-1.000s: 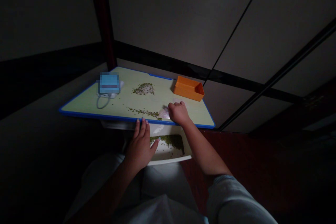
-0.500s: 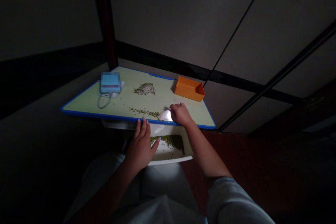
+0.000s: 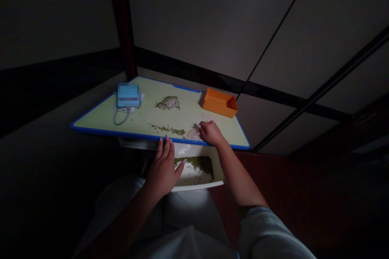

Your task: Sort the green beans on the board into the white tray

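- Coming to you live over a dim work spot: the right hand (image 3: 211,132) sits curled on a pale green board (image 3: 100,119) with a blue rim, fingertips down right at a pale translucent scrap (image 3: 193,134), likely plastic film. Pinching it or only pressing? Can't tell from here!
- Over at the near edge, the left hand (image 3: 162,166) is spread wide, fingertips resting on the blue rim, holding nothing that I can see.
- Now the small green beans (image 3: 194,164), probably mung: a loose bed of them lies in a white tray (image 3: 197,184) tucked under the board, at 7 o'clock from the right hand and 3 o'clock from the left.
- More on the board: a thin scattered line of beans (image 3: 167,130) at 9 o'clock from the right hand, and a small heap of beans (image 3: 167,102) at 10 o'clock.
- These look light, hard and rolling, ready to skitter on that smooth surface, so no single-bean grabs here; cupped fingers or a flat edge would gather them best.
- At 12 o'clock from the right hand, an orange box (image 3: 219,102) stands open-topped, while a blurred blue object (image 3: 128,96) with a pale cable (image 3: 120,118) sits far left on the board.
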Tool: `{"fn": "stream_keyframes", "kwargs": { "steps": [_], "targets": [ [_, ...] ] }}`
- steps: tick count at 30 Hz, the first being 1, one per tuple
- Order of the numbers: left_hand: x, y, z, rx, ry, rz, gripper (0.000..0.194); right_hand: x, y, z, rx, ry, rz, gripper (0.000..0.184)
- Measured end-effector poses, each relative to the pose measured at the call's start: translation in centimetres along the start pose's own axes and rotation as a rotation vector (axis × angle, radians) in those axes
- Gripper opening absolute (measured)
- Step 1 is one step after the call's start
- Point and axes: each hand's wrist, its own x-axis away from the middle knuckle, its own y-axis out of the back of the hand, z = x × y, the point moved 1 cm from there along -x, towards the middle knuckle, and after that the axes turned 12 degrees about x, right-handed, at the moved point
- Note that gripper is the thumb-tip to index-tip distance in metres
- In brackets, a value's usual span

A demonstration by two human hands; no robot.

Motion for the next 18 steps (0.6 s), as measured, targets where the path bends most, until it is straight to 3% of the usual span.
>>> {"fn": "stream_keyframes", "kwargs": {
  "steps": [8, 18],
  "targets": [
    [-0.1, 0.1, -0.1, 0.000, 0.007, 0.010, 0.071, -0.5, 0.3, 0.7, 0.037, -0.073, -0.035, 0.027],
    [0.0, 0.0, -0.1, 0.005, -0.002, -0.003, 0.072, -0.7, 0.5, 1.4, 0.064, -0.024, -0.029, 0.026]
  ]
}}
